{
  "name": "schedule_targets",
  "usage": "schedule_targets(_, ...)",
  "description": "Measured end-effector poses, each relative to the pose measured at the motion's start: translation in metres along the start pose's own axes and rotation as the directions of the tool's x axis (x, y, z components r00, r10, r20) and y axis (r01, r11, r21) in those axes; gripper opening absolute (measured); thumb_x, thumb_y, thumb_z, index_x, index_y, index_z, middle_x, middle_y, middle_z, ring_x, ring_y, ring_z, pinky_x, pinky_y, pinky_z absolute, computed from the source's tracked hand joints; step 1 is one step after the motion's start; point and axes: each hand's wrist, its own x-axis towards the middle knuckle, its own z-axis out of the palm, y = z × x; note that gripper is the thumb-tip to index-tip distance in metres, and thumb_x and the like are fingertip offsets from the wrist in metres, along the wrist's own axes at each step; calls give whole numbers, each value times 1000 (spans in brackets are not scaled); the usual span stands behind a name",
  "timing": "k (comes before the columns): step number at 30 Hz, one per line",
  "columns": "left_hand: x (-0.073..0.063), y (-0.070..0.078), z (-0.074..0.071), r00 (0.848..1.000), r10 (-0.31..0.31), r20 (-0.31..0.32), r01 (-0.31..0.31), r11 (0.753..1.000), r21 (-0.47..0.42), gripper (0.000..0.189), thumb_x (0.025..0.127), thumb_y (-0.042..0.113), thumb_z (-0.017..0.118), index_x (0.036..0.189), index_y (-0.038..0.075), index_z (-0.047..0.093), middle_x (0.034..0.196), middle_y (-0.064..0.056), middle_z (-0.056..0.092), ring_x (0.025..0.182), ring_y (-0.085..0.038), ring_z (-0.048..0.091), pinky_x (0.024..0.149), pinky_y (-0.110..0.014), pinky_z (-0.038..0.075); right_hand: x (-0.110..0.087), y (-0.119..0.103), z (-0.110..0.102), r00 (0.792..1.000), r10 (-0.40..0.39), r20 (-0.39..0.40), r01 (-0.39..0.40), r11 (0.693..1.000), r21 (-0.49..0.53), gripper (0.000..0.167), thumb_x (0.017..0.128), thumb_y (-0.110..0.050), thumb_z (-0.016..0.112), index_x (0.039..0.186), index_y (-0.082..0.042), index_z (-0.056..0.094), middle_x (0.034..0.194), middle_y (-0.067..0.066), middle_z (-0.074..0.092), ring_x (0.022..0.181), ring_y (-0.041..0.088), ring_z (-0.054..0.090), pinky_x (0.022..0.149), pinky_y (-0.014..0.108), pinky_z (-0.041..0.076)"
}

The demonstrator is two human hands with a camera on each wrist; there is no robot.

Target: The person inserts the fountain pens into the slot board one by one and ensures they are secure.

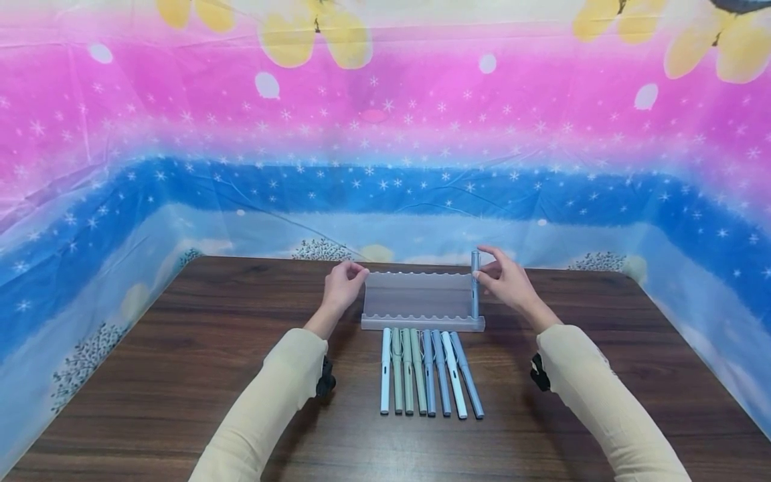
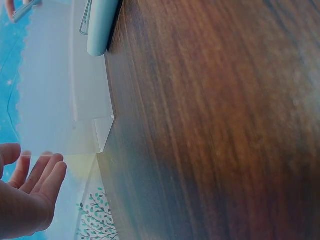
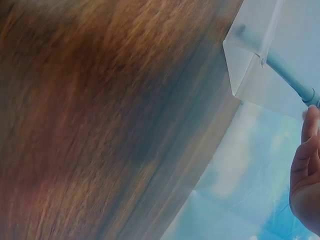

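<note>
A clear pen stand (image 1: 418,294) with scalloped edges stands upright at the back of the table. My left hand (image 1: 346,284) pinches its upper left corner between thumb and fingers; the left wrist view shows the hand (image 2: 32,192) at the panel's side edge. My right hand (image 1: 508,281) holds a blue-grey pen (image 1: 475,288) at the stand's right end. This pen stands nearly upright, its lower end in the front ledge (image 1: 421,325). In the right wrist view, the pen (image 3: 290,80) shows through the clear plastic, with fingertips (image 3: 313,114) on its upper part.
Several capped pens lie side by side in front of the stand, among them a pale blue pen (image 1: 385,371), a green pen (image 1: 408,375) and a blue-grey pen (image 1: 466,378). A patterned cloth (image 1: 385,181) hangs around the brown wooden table (image 1: 241,308).
</note>
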Motion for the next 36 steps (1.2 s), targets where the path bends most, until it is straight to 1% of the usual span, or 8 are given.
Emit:
schedule_targets(3, 0, 0, 0, 1000, -15, 3, 15, 1000, -1, 20, 88, 19, 54, 94, 1, 58, 90, -13, 59, 85, -26, 53, 74, -37, 42, -2, 1, -2, 999, -14, -35, 14, 1000, 1, 54, 86, -21, 58, 134, -14, 34, 102, 17, 60, 64, 32, 59, 56, 37, 49)
schedule_targets(5, 0, 0, 0, 1000, -18, 5, 18, 1000, 1, 20, 88, 20, 54, 94, 1, 58, 90, -13, 59, 85, -26, 53, 75, -37, 42, -4, 2, -4, 997, -35, -68, 34, 999, -9, 53, 85, -21, 59, 132, -12, 36, 100, 16, 61, 62, 29, 59, 55, 36, 49)
schedule_targets(7, 0, 1, 0, 1000, -24, 8, 24, 1000, -4, 20, 88, 20, 54, 94, 1, 58, 91, -13, 58, 86, -26, 53, 75, -37, 42, -6, 3, -4, 994, -53, -97, 53, 999, -7, 52, 84, -19, 60, 131, -11, 38, 98, 15, 61, 60, 27, 59, 53, 40, 49)
schedule_targets(12, -1, 2, -1, 1000, -25, 12, 25, 1000, -8, 21, 88, 20, 54, 95, 1, 58, 93, -13, 58, 87, -26, 52, 76, -37, 42, -14, 5, -4, 987, -86, -139, 85, 996, -14, 49, 83, -17, 61, 128, -8, 41, 96, 15, 61, 62, 25, 60, 51, 37, 49)
schedule_targets(14, -1, 2, -1, 1000, -24, 10, 24, 1000, -6, 20, 88, 20, 54, 95, 1, 58, 93, -13, 58, 88, -26, 52, 76, -37, 42, -17, 5, -3, 984, -101, -148, 96, 995, -38, 48, 83, -17, 61, 126, -7, 42, 96, 14, 61, 62, 25, 60, 52, 32, 49)
schedule_targets(19, -1, 1, 0, 1000, -23, 7, 23, 1000, -6, 20, 88, 19, 54, 95, 1, 58, 92, -13, 58, 88, -27, 53, 77, -38, 42, -26, 6, -2, 981, -110, -157, 97, 991, -89, 45, 83, -21, 61, 124, -10, 45, 95, 11, 62, 59, 20, 59, 50, 31, 47)
schedule_targets(26, -1, 1, 0, 1000, -23, 9, 23, 1000, -8, 20, 88, 19, 54, 95, 1, 58, 95, -14, 58, 91, -27, 52, 79, -38, 41, -38, 4, -2, 985, -108, -138, 97, 992, -84, 43, 84, -23, 60, 123, -12, 46, 98, 10, 60, 57, 15, 56, 49, 31, 46)
schedule_targets(36, -1, 1, 0, 1000, -21, 7, 21, 1000, 0, 21, 88, 20, 54, 94, 1, 58, 93, -13, 58, 89, -27, 52, 78, -38, 41, -52, 2, -2, 976, -137, -172, 115, 985, -128, 40, 83, -22, 61, 120, -11, 49, 94, 8, 61, 57, 13, 53, 48, 31, 43)
